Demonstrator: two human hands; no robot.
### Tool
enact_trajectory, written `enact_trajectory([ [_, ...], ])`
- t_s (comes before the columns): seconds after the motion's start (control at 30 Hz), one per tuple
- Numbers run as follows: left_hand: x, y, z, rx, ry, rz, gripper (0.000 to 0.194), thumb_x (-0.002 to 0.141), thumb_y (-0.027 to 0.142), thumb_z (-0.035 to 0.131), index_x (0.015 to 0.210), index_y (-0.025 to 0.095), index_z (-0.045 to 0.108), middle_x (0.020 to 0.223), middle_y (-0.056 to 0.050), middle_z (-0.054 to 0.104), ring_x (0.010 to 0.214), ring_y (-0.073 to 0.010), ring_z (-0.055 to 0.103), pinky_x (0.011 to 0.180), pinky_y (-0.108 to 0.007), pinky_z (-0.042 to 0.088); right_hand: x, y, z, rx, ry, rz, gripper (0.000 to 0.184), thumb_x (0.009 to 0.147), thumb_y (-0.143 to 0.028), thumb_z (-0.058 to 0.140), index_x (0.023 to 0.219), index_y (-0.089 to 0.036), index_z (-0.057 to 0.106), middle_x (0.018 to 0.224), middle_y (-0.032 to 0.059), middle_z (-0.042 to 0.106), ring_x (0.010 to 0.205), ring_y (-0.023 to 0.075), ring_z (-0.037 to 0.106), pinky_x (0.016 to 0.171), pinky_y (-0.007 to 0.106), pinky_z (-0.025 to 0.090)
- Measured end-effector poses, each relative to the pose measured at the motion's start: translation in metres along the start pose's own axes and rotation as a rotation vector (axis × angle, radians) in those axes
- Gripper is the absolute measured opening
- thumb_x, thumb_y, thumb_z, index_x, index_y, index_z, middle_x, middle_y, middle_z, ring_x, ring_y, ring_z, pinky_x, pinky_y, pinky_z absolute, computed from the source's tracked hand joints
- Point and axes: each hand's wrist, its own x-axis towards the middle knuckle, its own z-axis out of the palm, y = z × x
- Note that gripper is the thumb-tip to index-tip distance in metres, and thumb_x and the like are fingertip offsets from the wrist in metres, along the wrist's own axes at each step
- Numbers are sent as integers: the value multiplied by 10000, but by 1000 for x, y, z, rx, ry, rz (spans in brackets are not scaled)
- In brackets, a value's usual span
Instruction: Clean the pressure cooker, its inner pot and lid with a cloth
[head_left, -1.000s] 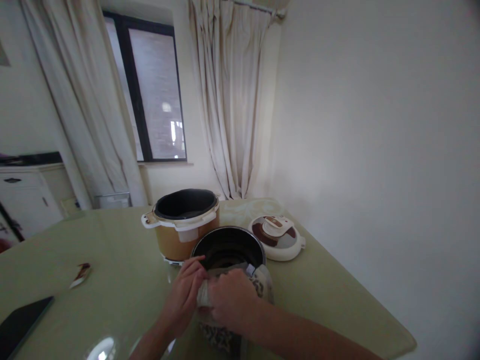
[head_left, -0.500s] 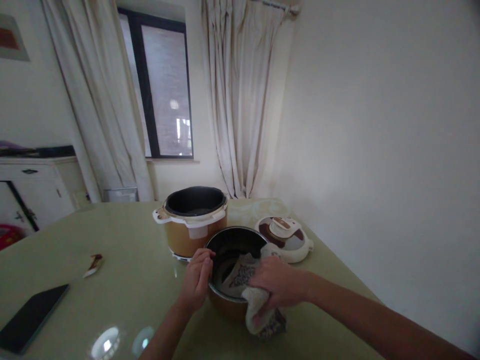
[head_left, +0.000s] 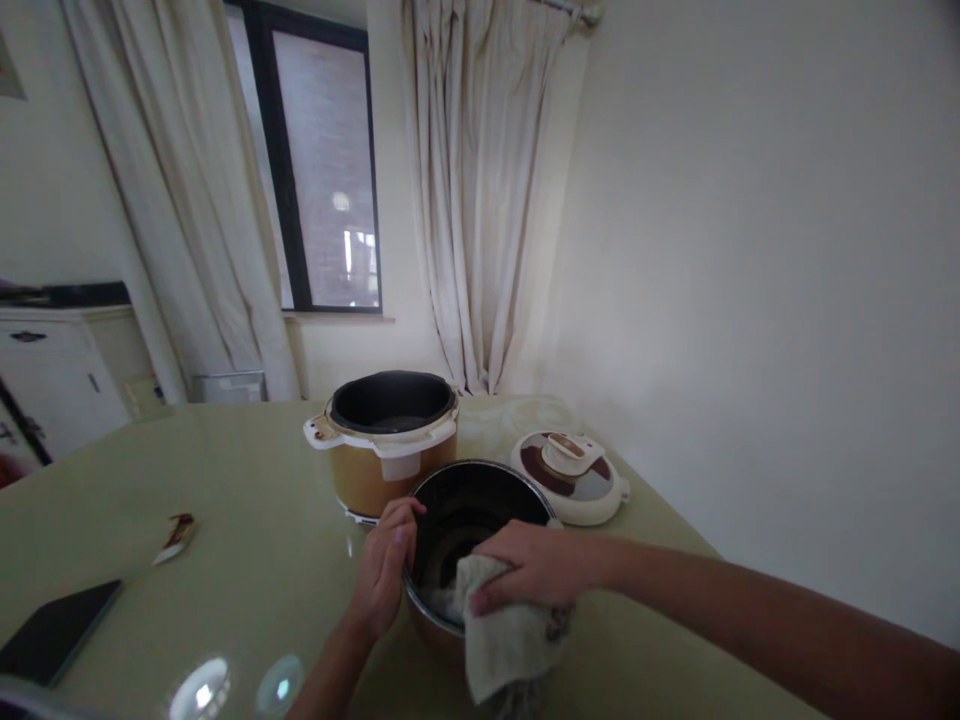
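Note:
A dark-lined inner pot (head_left: pixel 487 490) stands at the table's near middle, its mouth facing up. My left hand (head_left: pixel 382 570) grips its left rim, thumb outside and fingertips curled over the edge. In my right hand (head_left: pixel 529 570) is a pale patterned cloth (head_left: pixel 514 640), bunched over the near right rim. Part of the cloth reaches into the pot, and the rest hangs down outside. Behind the pot sits the cooker body (head_left: pixel 394 460), gold with a white rim and a dark inside. The cooker lid (head_left: pixel 570 475) lies to the right, brown and cream.
On the left of the pale green table (head_left: pixel 247 500) are a dark flat device (head_left: pixel 56 630) and a small brown-and-white object (head_left: pixel 175 538). A wall (head_left: pixel 750 300) runs along the right side. Curtains (head_left: pixel 480 200) and a window (head_left: pixel 326 170) are behind.
My right hand has shifted the cloth from deep inside the pot to its near rim, and more of it now hangs outside. My left hand stays on the rim. The view has turned slightly right.

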Motion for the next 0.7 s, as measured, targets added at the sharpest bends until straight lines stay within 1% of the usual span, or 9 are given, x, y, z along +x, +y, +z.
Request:
enact_trajectory([
  [0.07,-2,1,0,20,-22,29,591,1128,494,311,626,254,512,739,-70,588,1086,-295,620,915,-416,491,-10,19,-18,-254,-95,-26,202,997,-375,706,1050,-192,772,937,29,783,833,188,712,705,264,456],
  [0.1,-3,1,0,32,-38,48,570,1126,496,322,646,252,510,744,-66,577,1075,-293,619,921,-422,495,-12,28,-26,-409,-112,-47,163,966,-305,723,1078,-201,778,956,44,791,830,201,713,690,280,443],
  [0.2,-4,2,-1,71,-81,106,522,1101,560,402,697,246,507,776,-61,575,1061,-292,612,912,-420,505,-3,50,-39,-823,-103,-121,226,942,-191,713,1154,-220,785,968,72,797,813,221,710,670,312,422],
  [0.3,-4,2,-2,99,-102,133,573,1036,711,478,706,244,500,802,-69,599,1071,-305,612,871,-402,509,28,64,-41,-1088,-118,-215,224,1034,-174,611,1158,-202,796,918,90,788,829,232,707,710,331,447],
  [0.43,-4,0,-2,104,-119,154,683,898,891,544,700,238,514,842,-78,630,1054,-307,614,877,-398,515,82,66,-37,-1118,-233,-434,337,1122,-180,451,1253,-172,762,1038,123,797,1016,243,705,869,364,491],
  [0.5,-5,0,-2,102,-117,164,718,835,945,556,704,239,520,847,-78,637,1054,-309,610,880,-396,518,105,62,-34,-1065,-327,-569,351,1139,-200,433,1290,-217,749,1220,106,787,1193,212,673,993,348,480],
  [0.57,-6,1,-3,105,-124,170,736,794,972,559,714,241,523,850,-77,638,1055,-307,605,892,-398,522,122,59,-32,-1001,-428,-687,352,1133,-186,451,1295,-284,747,1427,57,723,1384,158,588,1080,311,450],
  [0.63,-7,2,-6,123,-143,176,759,742,1001,558,724,243,517,860,-75,637,1044,-302,601,894,-399,528,129,59,-30,-915,-481,-682,372,1112,-153,477,1284,-342,747,1539,1,658,1485,116,508,1109,288,437],
  [0.7,-7,4,-11,168,-177,196,786,658,1021,594,740,244,505,864,-66,634,997,-287,597,868,-390,533,125,64,-28,-856,-451,-556,352,1082,-147,522,1272,-338,749,1532,18,663,1477,149,524,1105,315,452],
])
